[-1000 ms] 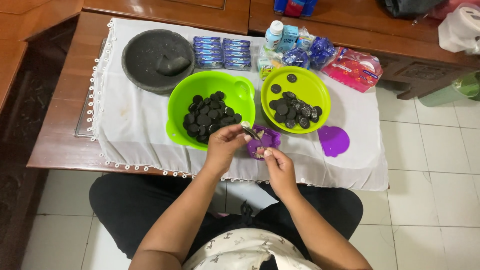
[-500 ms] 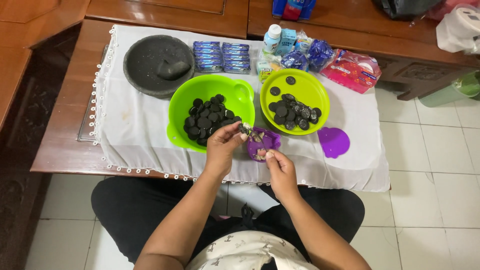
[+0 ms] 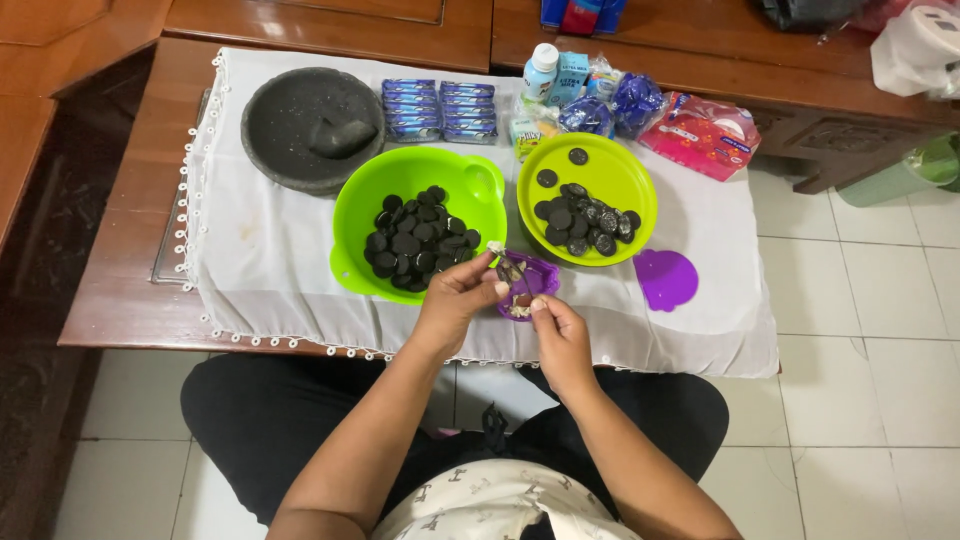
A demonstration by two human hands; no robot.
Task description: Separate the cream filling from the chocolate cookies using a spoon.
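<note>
From the head view, my left hand (image 3: 455,300) has its fingers pinched on a dark sandwich cookie (image 3: 508,268), and as far as I can make out a thin utensil is held with it. It sits just over the small purple container (image 3: 532,283) at the near edge of the bench (image 3: 120,290). My right hand (image 3: 558,335) is just beside it, fingers pinched on something pale at the container's near rim; I cannot tell exactly what.

Judging progress: the green bowl (image 3: 400,180) with the spout, left of centre, carries a good heap of dark cookie halves (image 3: 412,240), and the round green plate (image 3: 630,180) to its right carries a smaller scatter of dark rounds (image 3: 585,220). Whitish scrapings show in the purple container, so I judge a fair share is already dealt with.

Left, by my reading: the blue cookie packs (image 3: 440,108) stacked at the far edge look unopened, and the stone mortar (image 3: 312,125) with its pestle at the far left corner looks empty. The purple lid (image 3: 666,278) lies off, near the right edge.
</note>
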